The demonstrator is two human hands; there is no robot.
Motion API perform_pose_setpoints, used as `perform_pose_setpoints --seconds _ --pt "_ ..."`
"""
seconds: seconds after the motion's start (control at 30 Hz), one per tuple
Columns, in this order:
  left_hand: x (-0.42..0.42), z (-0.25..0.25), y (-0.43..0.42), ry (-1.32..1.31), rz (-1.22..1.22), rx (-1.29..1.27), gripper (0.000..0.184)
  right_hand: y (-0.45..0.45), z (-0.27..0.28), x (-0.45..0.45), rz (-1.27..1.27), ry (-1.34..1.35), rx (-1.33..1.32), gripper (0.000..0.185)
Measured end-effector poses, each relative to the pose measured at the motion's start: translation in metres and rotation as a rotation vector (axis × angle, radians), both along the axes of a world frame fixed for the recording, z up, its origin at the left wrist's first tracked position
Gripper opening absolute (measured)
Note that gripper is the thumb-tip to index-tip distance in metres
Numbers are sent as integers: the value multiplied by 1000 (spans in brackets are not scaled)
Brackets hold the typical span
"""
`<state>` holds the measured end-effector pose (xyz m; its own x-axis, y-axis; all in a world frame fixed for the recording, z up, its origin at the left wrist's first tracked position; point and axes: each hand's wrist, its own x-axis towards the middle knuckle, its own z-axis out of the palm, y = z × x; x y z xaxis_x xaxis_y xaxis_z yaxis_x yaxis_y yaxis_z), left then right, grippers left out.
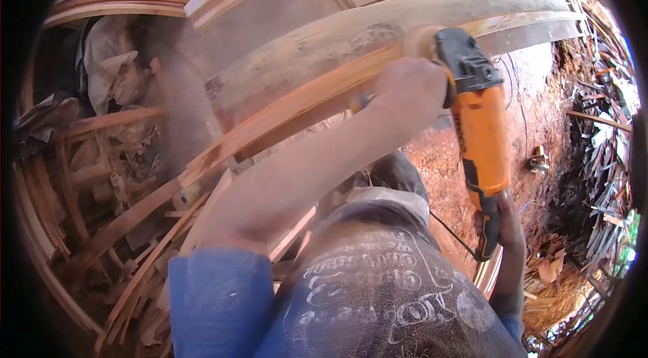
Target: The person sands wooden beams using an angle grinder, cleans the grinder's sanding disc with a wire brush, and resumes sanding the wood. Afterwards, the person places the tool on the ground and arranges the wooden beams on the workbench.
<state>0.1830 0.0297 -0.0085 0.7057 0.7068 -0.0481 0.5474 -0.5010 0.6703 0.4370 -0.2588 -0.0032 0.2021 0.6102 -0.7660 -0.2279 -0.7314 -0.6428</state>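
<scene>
An orange and black angle grinder (480,135) is held in both hands. My left hand (413,88) is wrapped round its side handle near the head. Lower down, my right hand (506,219) grips the rear end of the tool, with the power cord close by. The round disc (422,42) at the tool's head, blurred, meets the edge of a long curved wooden piece (297,103). Dust hangs in the air to the left of the disc.
Curved wooden strips (121,4) lie at the upper left. Cloth or sacking (111,71) and wood offcuts fill the left side. A small metal object (538,160) sits on the reddish ground. Heaped wood scraps (611,176) line the right edge.
</scene>
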Motion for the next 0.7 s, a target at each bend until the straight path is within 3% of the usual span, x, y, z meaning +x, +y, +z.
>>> perform_pose_setpoints --seconds 0.1,0.2,0.3,0.4,0.47,0.5,0.53,0.63,0.7 --pt "74 -23 26 -124 -54 149 16 13 -4 52 -50 34 -21 65" --pt "127 -3 46 161 -32 185 15 32 -10 77 -85 25 -33 67" --pt "135 -11 53 215 -8 262 19 50 -4 71 -108 52 -12 65" --pt "70 -6 41 189 -49 229 25 45 -13 48 -24 9 -40 59" --pt "12 1 19 220 120 215 16 55 1 1 61 -34 -49 51" --pt "-19 18 13 272 172 -35 17 64 12 -25 124 -38 -44 48" --pt "-50 0 5 208 237 -104 16 79 24 -52 242 -43 -40 46" --pt "-129 29 -30 625 377 -30 18 92 16 -105 540 41 123 60" --pt "-182 27 -58 589 500 27 21 111 31 -144 664 55 178 68"
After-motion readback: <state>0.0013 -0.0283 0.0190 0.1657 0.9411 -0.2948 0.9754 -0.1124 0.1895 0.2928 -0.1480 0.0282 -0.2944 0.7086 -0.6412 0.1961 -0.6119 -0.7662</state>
